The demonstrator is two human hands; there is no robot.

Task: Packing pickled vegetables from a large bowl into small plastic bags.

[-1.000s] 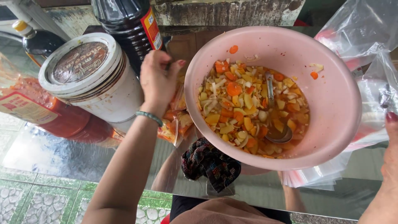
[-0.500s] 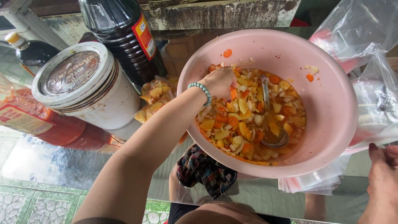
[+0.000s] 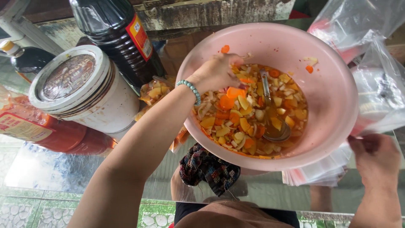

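Since approx. half a sec ago, the left hand [image 3: 217, 72] has been pushed deeper into the pink bowl [image 3: 337, 105], over the far-left part of the mix, fingers curled down into the pieces; whether anything is pinched in them can't be told, as the fingertips are hidden by the knuckles.

Largest to smallest: the bowl sits at centre-right on the glass counter [image 3: 63, 177], w/ its near rim overhanging a stack of clear plastic bags [image 3: 320, 173]. Chopped fruit and veg [image 3: 244, 122], orange and yellow in a reddish liquid, fills the bottom. A metal spoon [image 3: 274, 122] lies in it, long axis running near-to-far, scoop end toward the person, handle end up by the far side, just to the right of the left hand. So the spoon is nearer the left hand by far.

The right hand [image 3: 373, 158] is outside the bowl, at its near-right rim, laid on the bag stack; it's blurred, grip can't be told.

Left of the bowl: a white lidded tub [image 3: 84, 90], a dark sauce bottle [image 3: 118, 33], a red bottle [image 3: 46, 131] on its side.
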